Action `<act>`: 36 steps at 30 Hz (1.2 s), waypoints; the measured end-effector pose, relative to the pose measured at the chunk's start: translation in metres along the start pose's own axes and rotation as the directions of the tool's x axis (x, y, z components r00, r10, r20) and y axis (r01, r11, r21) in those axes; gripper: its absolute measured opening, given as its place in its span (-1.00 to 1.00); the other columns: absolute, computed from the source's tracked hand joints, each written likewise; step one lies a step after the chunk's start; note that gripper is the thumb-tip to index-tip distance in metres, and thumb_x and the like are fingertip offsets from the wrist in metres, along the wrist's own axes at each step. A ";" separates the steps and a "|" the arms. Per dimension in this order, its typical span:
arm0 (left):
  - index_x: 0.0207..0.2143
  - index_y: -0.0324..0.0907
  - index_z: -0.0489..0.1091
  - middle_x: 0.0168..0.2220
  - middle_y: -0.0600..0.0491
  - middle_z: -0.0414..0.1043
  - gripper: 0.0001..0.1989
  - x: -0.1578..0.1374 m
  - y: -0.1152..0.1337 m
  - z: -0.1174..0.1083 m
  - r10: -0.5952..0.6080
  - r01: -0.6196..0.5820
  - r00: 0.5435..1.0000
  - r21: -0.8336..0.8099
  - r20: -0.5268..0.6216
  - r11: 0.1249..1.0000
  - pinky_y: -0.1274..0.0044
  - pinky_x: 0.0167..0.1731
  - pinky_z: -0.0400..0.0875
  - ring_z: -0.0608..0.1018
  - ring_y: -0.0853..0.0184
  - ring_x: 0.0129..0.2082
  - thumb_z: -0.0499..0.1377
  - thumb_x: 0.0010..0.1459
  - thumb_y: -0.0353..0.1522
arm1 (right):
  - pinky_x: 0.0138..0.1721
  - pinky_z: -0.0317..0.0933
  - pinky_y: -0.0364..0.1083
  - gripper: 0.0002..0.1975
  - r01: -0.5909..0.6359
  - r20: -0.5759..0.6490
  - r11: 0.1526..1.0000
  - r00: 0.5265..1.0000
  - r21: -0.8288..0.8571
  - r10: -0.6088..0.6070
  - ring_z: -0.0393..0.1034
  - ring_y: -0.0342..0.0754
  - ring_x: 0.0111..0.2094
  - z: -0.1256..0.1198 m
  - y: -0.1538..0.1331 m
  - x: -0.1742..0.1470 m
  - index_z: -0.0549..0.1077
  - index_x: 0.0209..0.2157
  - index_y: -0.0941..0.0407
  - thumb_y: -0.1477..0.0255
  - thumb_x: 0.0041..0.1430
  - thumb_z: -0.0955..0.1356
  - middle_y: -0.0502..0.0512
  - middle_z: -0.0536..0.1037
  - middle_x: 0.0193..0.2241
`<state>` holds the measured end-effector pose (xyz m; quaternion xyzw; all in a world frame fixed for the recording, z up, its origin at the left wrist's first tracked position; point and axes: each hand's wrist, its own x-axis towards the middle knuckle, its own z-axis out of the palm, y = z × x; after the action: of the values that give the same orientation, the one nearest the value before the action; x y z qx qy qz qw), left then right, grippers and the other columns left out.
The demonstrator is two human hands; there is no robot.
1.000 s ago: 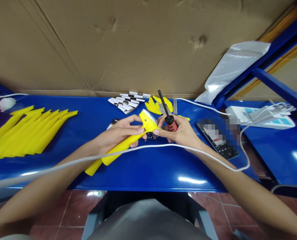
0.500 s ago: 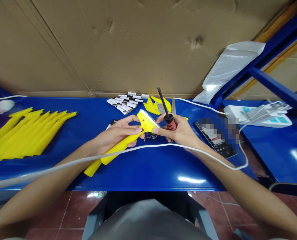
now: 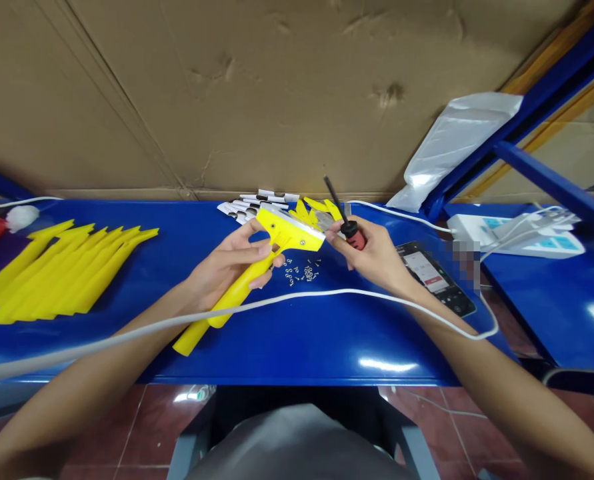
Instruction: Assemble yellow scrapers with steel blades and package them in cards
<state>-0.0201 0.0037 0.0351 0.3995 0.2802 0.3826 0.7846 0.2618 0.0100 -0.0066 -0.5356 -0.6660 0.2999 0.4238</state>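
My left hand (image 3: pixel 227 263) is closed around a yellow scraper (image 3: pixel 241 293) just below its wide head. A metal strip runs along the head's far edge, and a screw shows near its right end. In my right hand (image 3: pixel 374 250) is a screwdriver (image 3: pixel 355 237) with a red and black handle, its dark shaft pointing up and away. The right fingertips are at the right corner of the scraper head; I cannot tell whether they touch it. Small screws and nuts (image 3: pixel 307 272) lie on the table beneath. Another yellow handle (image 3: pixel 191 339) lies partly hidden under the scraper.
Yellow scraper handles (image 3: pixel 67 273) lie in a row at left. White folded pieces (image 3: pixel 241 208) and small yellow parts (image 3: pixel 304 212) are at the back. A white cable (image 3: pixel 321 293) crosses in front of my arms. At right are a phone (image 3: pixel 451 293) and a power strip (image 3: pixel 517 233).
My right thumb has come off the face of the scraper head, and that hand has shifted slightly right with the screwdriver. The head has moved left, uncovering more of the screws and nuts.
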 end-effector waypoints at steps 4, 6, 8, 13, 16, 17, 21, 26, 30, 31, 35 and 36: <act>-0.01 -0.11 0.41 -0.10 -0.05 0.58 -0.60 -0.002 0.001 -0.001 0.087 -0.086 0.996 -0.052 0.013 0.995 0.67 -0.64 0.35 0.62 0.33 -0.33 0.42 0.16 -0.54 | -0.20 0.27 0.01 -0.78 0.067 0.074 0.955 0.996 -0.288 -0.048 0.48 0.06 -0.25 -0.001 0.011 0.004 0.60 -0.20 0.08 0.22 0.29 0.51 0.12 0.65 -0.22; -0.01 -0.09 0.42 -0.09 -0.03 0.58 -0.59 -0.003 0.001 -0.002 0.106 -0.104 0.994 -0.073 0.029 0.992 0.67 -0.65 0.37 0.62 0.34 -0.34 0.42 0.16 -0.55 | -0.21 0.23 0.00 -0.80 0.072 0.126 0.945 0.991 -0.319 -0.032 0.46 0.04 -0.27 0.002 0.012 0.004 0.56 -0.31 0.08 0.26 0.25 0.52 0.11 0.63 -0.25; 0.05 -0.08 0.43 -0.15 -0.02 0.58 -0.55 -0.003 0.000 -0.003 0.113 -0.108 0.992 -0.085 0.055 0.991 0.68 -0.65 0.37 0.62 0.33 -0.35 0.41 0.16 -0.55 | -0.23 0.20 -0.01 -0.73 0.075 0.175 0.934 0.984 -0.350 -0.014 0.43 0.02 -0.30 0.008 0.011 0.003 0.47 -0.41 0.07 0.24 0.25 0.52 0.09 0.61 -0.30; 0.09 -0.07 0.43 -0.22 -0.02 0.57 -0.53 -0.002 -0.001 -0.006 0.089 -0.080 0.989 -0.072 0.120 0.994 0.67 -0.64 0.36 0.63 0.30 -0.34 0.42 0.18 -0.52 | -0.27 0.16 -0.03 -0.71 0.072 0.248 0.907 0.968 -0.415 0.036 0.43 0.02 -0.31 0.023 0.009 0.007 0.42 -0.42 0.05 0.26 0.25 0.53 0.07 0.59 -0.33; 0.07 -0.10 0.43 -0.21 -0.04 0.58 -0.54 -0.001 -0.002 -0.004 0.075 -0.069 0.991 -0.061 0.108 0.996 0.67 -0.64 0.35 0.63 0.30 -0.35 0.44 0.15 -0.50 | -0.36 0.08 -0.03 -0.65 0.060 0.266 0.892 0.962 -0.448 0.069 0.40 0.01 -0.37 0.028 0.010 0.012 0.34 -0.49 0.04 0.31 0.23 0.53 0.04 0.56 -0.43; 0.06 -0.10 0.43 -0.20 -0.04 0.58 -0.54 -0.001 -0.002 -0.003 0.073 -0.067 0.992 -0.060 0.103 0.996 0.67 -0.64 0.35 0.63 0.30 -0.36 0.44 0.14 -0.50 | -0.38 0.05 -0.03 -0.63 0.056 0.267 0.888 0.961 -0.457 0.077 0.39 0.01 -0.39 0.029 0.010 0.013 0.31 -0.51 0.04 0.33 0.23 0.53 0.04 0.54 -0.46; -0.01 -0.12 0.40 -0.22 -0.03 0.58 -0.59 0.000 -0.002 -0.001 0.051 -0.045 0.992 -0.055 0.111 0.997 0.66 -0.63 0.35 0.62 0.32 -0.39 0.44 0.15 -0.50 | -0.37 0.04 -0.03 -0.72 0.063 0.264 0.884 0.962 -0.463 0.070 0.41 0.03 -0.36 0.033 0.010 0.014 0.37 -0.47 0.05 0.40 0.24 0.49 0.10 0.58 -0.40; 0.05 -0.12 0.38 -0.26 -0.01 0.58 -0.54 0.001 -0.006 -0.002 0.036 -0.031 0.994 -0.054 0.106 0.998 0.65 -0.64 0.32 0.61 0.34 -0.43 0.43 0.17 -0.49 | -0.36 0.06 -0.03 -0.85 0.062 0.222 0.907 0.975 -0.418 0.035 0.39 0.02 -0.39 0.029 0.009 0.013 0.43 -0.41 0.05 0.50 0.16 0.47 0.08 0.57 -0.42; 0.12 -0.13 0.38 -0.23 -0.03 0.59 -0.49 0.003 -0.011 -0.005 0.006 0.000 0.996 -0.060 0.091 0.998 0.64 -0.63 0.32 0.63 0.32 -0.39 0.43 0.18 -0.50 | -0.40 0.01 -0.03 -0.80 0.044 0.050 0.943 0.998 -0.331 -0.028 0.24 -0.06 -0.49 0.014 0.007 0.016 0.38 -0.42 0.04 0.44 0.20 0.47 -0.03 0.43 -0.53; 0.13 -0.13 0.38 -0.22 -0.04 0.60 -0.49 0.003 -0.012 -0.006 -0.004 0.009 0.996 -0.059 0.086 0.998 0.64 -0.62 0.33 0.63 0.32 -0.38 0.43 0.19 -0.50 | -0.41 0.02 -0.03 -0.78 0.040 -0.008 0.954 0.999 -0.298 -0.045 0.22 -0.07 -0.50 0.010 0.007 0.017 0.38 -0.42 0.04 0.38 0.24 0.47 -0.03 0.42 -0.53; 0.13 -0.17 0.42 -0.19 -0.06 0.60 -0.52 0.004 -0.013 -0.008 -0.036 0.038 0.997 -0.025 0.071 0.999 0.64 -0.60 0.35 0.64 0.31 -0.32 0.44 0.21 -0.51 | -0.50 0.16 -0.06 -0.74 0.050 -0.228 0.990 0.970 -0.133 -0.080 0.30 -0.09 -0.52 -0.004 0.003 0.014 0.50 -0.21 0.04 0.14 0.36 0.46 0.01 0.55 -0.39; 0.14 -0.17 0.43 -0.18 -0.06 0.60 -0.52 0.004 -0.013 -0.007 -0.049 0.049 0.997 -0.011 0.065 0.999 0.64 -0.59 0.36 0.64 0.31 -0.31 0.44 0.21 -0.51 | -0.53 0.18 -0.07 -0.73 0.061 -0.274 0.994 0.958 -0.089 -0.083 0.32 -0.11 -0.54 -0.005 0.002 0.013 0.52 -0.15 0.03 0.12 0.38 0.45 0.03 0.59 -0.34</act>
<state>-0.0185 0.0049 0.0196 0.3998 0.2617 0.3518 0.8049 0.2666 0.0228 -0.0027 -0.5642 -0.6306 0.1796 0.5018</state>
